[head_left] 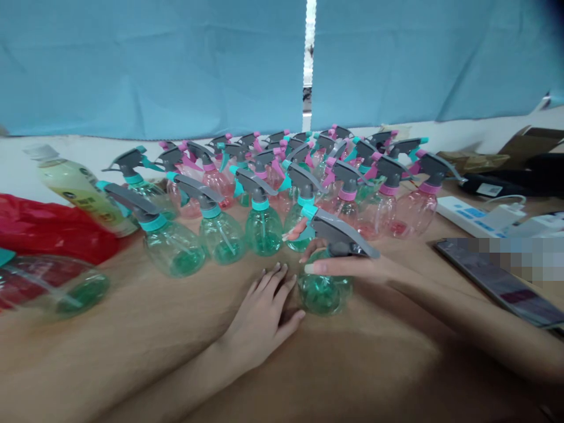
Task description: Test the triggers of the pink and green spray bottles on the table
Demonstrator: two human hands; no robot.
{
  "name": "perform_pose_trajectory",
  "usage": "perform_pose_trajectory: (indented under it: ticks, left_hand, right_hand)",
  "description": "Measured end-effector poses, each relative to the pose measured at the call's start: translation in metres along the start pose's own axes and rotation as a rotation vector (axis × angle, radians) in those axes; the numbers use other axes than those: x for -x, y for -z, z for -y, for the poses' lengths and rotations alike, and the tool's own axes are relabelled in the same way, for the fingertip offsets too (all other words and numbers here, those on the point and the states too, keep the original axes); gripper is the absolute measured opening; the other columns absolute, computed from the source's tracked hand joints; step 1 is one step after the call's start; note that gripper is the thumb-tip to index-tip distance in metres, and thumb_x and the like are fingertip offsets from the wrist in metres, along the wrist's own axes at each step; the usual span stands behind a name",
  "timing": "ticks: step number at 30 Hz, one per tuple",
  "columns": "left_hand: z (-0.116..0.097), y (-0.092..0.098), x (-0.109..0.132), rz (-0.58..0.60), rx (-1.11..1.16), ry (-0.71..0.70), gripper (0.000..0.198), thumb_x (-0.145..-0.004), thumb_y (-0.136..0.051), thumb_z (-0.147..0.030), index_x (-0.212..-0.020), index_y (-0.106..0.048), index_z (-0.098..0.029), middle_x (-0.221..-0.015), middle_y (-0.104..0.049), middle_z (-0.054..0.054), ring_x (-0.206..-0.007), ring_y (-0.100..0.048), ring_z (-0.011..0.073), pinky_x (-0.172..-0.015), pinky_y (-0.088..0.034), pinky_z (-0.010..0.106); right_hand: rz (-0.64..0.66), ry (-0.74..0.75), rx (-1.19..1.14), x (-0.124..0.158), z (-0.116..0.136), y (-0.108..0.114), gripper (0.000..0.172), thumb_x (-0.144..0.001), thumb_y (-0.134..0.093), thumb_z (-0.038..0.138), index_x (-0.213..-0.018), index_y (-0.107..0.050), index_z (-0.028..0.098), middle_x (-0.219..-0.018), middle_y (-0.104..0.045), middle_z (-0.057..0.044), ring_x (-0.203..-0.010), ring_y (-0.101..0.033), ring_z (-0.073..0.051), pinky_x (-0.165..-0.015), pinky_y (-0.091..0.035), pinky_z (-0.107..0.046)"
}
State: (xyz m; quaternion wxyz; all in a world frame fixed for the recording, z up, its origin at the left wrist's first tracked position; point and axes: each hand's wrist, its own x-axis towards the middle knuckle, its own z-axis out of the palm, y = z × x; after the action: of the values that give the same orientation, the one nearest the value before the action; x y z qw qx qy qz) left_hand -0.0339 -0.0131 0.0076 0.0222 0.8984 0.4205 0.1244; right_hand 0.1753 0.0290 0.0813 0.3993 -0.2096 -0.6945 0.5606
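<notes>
the green plastic spray bottle stood roughly upright at lower center, its neck clasped in the curled right hand, the open left hand lying flat just beside it, holding nothing.

A makeshift workroom: rows of plastic spray bottles on a tan table before a blue curtain

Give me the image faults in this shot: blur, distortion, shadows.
Head view: the far-left bottle is smeared by blur; a pixelated block hides the upper part of the phone; wide-angle bending curves the table edge; a soft dark shadow lies on the table below the left hand and right hand.
</notes>
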Motion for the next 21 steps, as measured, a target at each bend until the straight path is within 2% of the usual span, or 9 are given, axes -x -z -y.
perform_pose_trajectory:
  ticks: [3, 8, 14, 18, 21]
  left_hand:
    - [0.0009, -0.0001, -0.0004, 0.014, -0.020, -0.003, 0.047, -0.093, -0.053, -0.040, -0.131, -0.048, -0.012, -0.139, -0.047, 0.018, -0.130, -0.040, 0.0335, -0.104, -0.036, 0.052]
    - [0.0013, -0.0008, 0.0004, 0.020, -0.017, -0.004, 0.048, -0.094, -0.051, -0.041, -0.132, -0.047, -0.012, -0.143, -0.043, 0.018, -0.133, -0.037, 0.0317, -0.106, -0.033, 0.052]
    - [0.0013, -0.0011, 0.0004, 0.038, -0.031, -0.002, 0.050, -0.095, -0.048, -0.044, -0.133, -0.046, -0.011, -0.144, -0.041, 0.018, -0.134, -0.036, 0.0313, -0.107, -0.031, 0.052]
    - [0.0014, -0.0008, -0.0001, 0.044, -0.037, -0.004, 0.051, -0.095, -0.048, -0.043, -0.134, -0.045, -0.011, -0.145, -0.041, 0.018, -0.135, -0.035, 0.0309, -0.108, -0.031, 0.051]
    - [0.0020, -0.0016, 0.0007, 0.047, -0.050, -0.004, 0.052, -0.095, -0.048, -0.043, -0.135, -0.045, -0.010, -0.145, -0.040, 0.018, -0.135, -0.034, 0.0304, -0.109, -0.030, 0.050]
  right_hand:
    - [-0.016, 0.035, -0.022, 0.0009, -0.0005, -0.0012, 0.050, -0.076, -0.070, 0.026, -0.122, -0.052, 0.031, -0.117, -0.059, -0.002, -0.082, -0.064, -0.013, -0.070, -0.055, -0.028]
    - [-0.125, 0.073, 0.126, -0.0020, 0.0001, -0.0068, 0.043, -0.078, -0.068, 0.021, -0.118, -0.054, 0.028, -0.110, -0.061, -0.002, -0.093, -0.061, -0.015, -0.075, -0.053, -0.028]
    - [-0.152, 0.101, 0.157, -0.0023, -0.0049, -0.0080, 0.041, -0.080, -0.067, 0.026, -0.118, -0.054, 0.028, -0.108, -0.062, -0.001, -0.091, -0.060, -0.015, -0.074, -0.052, -0.029]
    - [-0.192, 0.096, 0.237, -0.0015, -0.0055, -0.0077, 0.015, -0.084, -0.062, 0.037, -0.094, -0.061, 0.024, -0.086, -0.060, 0.002, -0.072, -0.055, -0.011, -0.067, -0.046, -0.026]
    - [-0.248, 0.078, 0.351, -0.0012, -0.0038, -0.0087, 0.023, -0.086, -0.059, 0.043, -0.077, -0.059, 0.021, -0.068, -0.051, 0.004, -0.062, -0.047, -0.010, -0.058, -0.038, -0.024]
